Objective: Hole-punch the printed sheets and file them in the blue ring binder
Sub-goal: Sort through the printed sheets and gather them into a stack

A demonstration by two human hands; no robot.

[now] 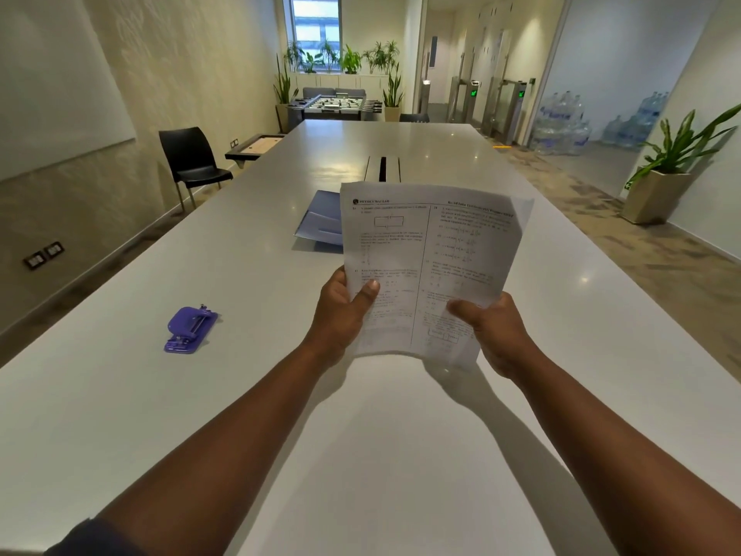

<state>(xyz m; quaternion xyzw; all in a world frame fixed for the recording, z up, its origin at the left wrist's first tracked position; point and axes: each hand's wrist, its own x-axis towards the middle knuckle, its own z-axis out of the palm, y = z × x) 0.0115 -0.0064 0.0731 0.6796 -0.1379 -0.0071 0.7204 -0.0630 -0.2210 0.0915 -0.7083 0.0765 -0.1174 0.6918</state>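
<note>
head view, both hands (417, 319) clamped on thin printed sheets (425, 266), purple hole punch (190, 330) on glossy white table (200, 395)

Header, top left of the printed sheets (425, 270): "PHYSICS WALLAH", beside a small round logo.
Header, top right of the printed sheets: bold line, too blurred to read.
Body of the printed sheets: numbered questions in two columns, too small to read.
Hole punch (189, 329), left of the printed sheets: no legible marking.
</note>
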